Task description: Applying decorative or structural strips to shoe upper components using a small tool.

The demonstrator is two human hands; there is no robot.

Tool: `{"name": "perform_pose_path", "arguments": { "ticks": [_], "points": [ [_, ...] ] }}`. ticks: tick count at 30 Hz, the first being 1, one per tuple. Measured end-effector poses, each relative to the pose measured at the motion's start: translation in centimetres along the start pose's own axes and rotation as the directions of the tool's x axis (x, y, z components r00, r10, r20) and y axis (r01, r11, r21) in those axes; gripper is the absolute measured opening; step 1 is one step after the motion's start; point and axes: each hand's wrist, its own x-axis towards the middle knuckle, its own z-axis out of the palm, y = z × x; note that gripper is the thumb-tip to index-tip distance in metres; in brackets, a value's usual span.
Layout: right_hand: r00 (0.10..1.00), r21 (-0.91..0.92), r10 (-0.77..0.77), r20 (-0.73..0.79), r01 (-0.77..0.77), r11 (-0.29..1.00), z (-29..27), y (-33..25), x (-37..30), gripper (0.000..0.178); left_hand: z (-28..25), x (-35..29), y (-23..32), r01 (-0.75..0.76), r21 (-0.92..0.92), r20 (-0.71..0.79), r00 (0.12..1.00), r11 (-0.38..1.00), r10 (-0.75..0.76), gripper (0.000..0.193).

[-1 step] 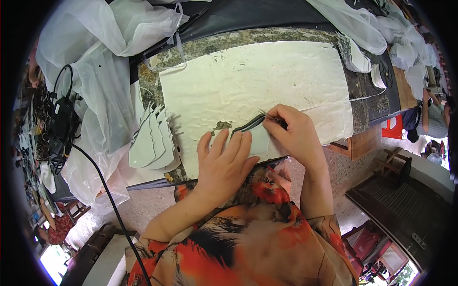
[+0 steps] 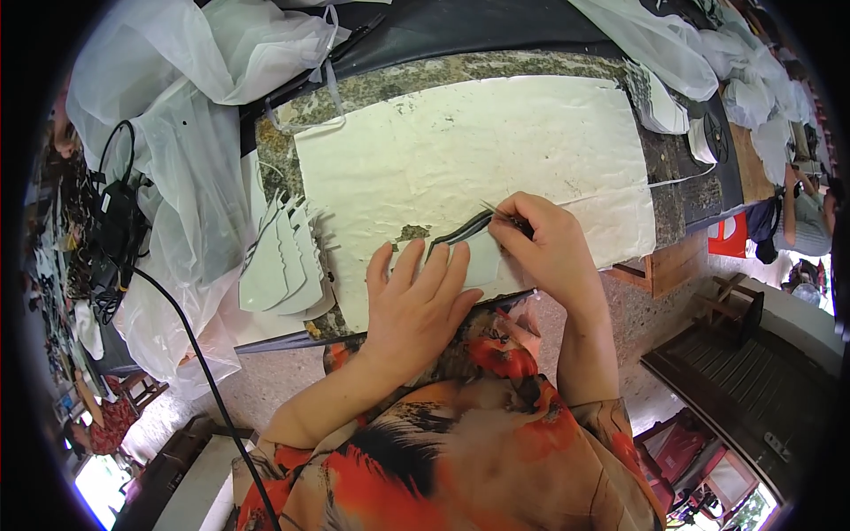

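A small pale grey-white piece [image 2: 481, 263] lies on the large cream sheet [image 2: 460, 133], near its front edge. Along the far edge of this piece runs a curved black strip [image 2: 462, 233]. My left hand [image 2: 409, 305] rests flat over the left part of the piece, fingers spread, its fingertips beside the strip. At the strip's right end my right hand [image 2: 551, 248] is closed in a pinch around a thin dark pointed tool [image 2: 492, 211]. Most of that tool is hidden by the fingers, so its exact kind does not show.
Left of the sheet lie several overlapping pale cut pieces [image 2: 282, 265] with wavy edges. More pale pieces [image 2: 664, 102] and a white spool [image 2: 706, 142] are at the far right. Plastic bags [image 2: 177, 150] and a black cable [image 2: 190, 327] fill the left side. Other people sit farther off.
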Motion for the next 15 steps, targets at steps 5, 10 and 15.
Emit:
{"name": "perform_pose_path", "arguments": {
  "ticks": [5,10,15],
  "points": [
    [0.998,0.011,0.061,0.005,-0.061,0.998,-0.4,0.3,0.3,0.018,-0.3,1.2,0.2,-0.036,0.031,0.013,0.999,0.999,0.036,0.055],
    [0.997,0.003,0.081,-0.021,-0.081,0.997,-0.6,0.4,0.8,0.019,-0.6,2.0,0.7,-0.053,0.091,0.039,0.998,0.994,0.050,0.054],
    [0.994,0.011,0.102,-0.032,-0.102,0.995,-0.6,0.6,0.9,0.019,-0.2,2.9,0.9,-0.073,0.103,0.035,0.997,0.992,0.069,0.053]
  ]
}}
